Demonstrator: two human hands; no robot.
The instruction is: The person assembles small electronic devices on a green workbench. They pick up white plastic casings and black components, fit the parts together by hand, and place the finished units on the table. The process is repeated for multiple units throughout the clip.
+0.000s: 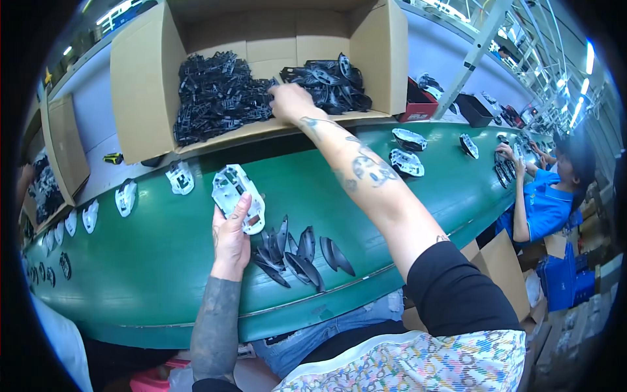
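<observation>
White housing [230,185] held in my left grip [231,238], over green surface [157,255]; my right grip [291,103] at black parts [219,98] inside cardboard box [144,91], can't tell if holding any.

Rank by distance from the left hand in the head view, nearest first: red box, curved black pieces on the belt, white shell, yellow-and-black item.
From the left hand:
1. White shell: in its grasp.
2. Curved black pieces: just right, on the belt.
3. Yellow-and-black item: far-left, beyond the belt.
4. Red box: far-right, beside the carton.
</observation>
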